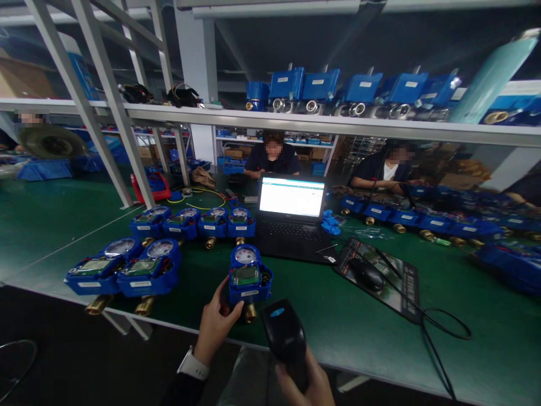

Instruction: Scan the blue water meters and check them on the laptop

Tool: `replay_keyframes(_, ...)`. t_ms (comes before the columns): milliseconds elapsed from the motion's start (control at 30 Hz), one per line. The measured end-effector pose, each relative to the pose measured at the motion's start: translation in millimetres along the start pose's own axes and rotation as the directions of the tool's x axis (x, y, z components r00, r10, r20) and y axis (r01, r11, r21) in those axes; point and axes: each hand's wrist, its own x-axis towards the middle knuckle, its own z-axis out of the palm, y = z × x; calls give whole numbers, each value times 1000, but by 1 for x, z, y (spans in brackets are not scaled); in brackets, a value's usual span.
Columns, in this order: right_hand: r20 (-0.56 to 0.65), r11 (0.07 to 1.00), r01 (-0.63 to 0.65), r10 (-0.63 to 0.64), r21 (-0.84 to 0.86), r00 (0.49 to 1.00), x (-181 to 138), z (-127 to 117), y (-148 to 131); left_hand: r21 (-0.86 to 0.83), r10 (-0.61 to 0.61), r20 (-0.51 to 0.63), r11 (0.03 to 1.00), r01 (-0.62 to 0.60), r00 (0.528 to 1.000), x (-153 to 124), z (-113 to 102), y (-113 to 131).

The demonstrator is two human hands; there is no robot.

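A blue water meter (249, 276) with an open top and brass fittings stands on the green table (338, 321) near its front edge. My left hand (216, 324) grips the meter's near left corner, thumb against its front. My right hand (304, 383) is closed round the handle of a black barcode scanner (284, 332), whose head points toward the meter from just right of it. A white watch sits on my left wrist.
Two blue meters (122, 270) lie at front left, a row of several more (194, 221) behind. An open laptop (291, 217) stands mid-table, a mouse on a pad (367, 273) to its right. Two people sit across the table. Meters fill the overhead shelf (350, 90).
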Motion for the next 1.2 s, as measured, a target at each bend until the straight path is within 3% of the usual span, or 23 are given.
replay_keyframes(133,11,970,81,-81,-228,997,57,-39,-2,4,-7,5,1000,7,1000,0,-1,0)
replay_keyframes(300,59,820,98,-79,-564,995,109,-64,17,17,1,-9,1000,-1,1000,2,-2,-1)
replay_keyframes(433,121,768,213,-176,-604,977,135,-84,36,-11,-22,-55,1000,21,998,1,0,3)
replay_keyframes(500,53,748,240,-264,-619,963,157,-107,47,-37,-40,-84,999,37,996,-1,1,7)
replay_keyframes(600,-188,653,113,-373,-749,908,199,-151,69,-59,-57,-101,997,51,993,-2,2,12)
replay_keyframes(667,-235,563,17,-372,-826,898,221,-177,89,-65,-55,-109,997,48,993,-3,2,13)
replay_keyframes(733,-220,506,-33,-315,-862,923,234,-193,110,-57,-57,-113,997,51,992,-3,2,12)
replay_keyframes(833,-182,488,-32,-262,-872,948,238,-200,134,-31,-79,-107,997,76,991,-3,2,10)
replay_keyframes(933,-187,513,-10,-294,-859,937,235,-198,146,-24,-113,-105,993,111,988,-4,3,10)
replay_keyframes(1200,-231,518,-29,-331,-855,915,233,-197,143,-96,-193,-117,979,182,974,-5,3,15)
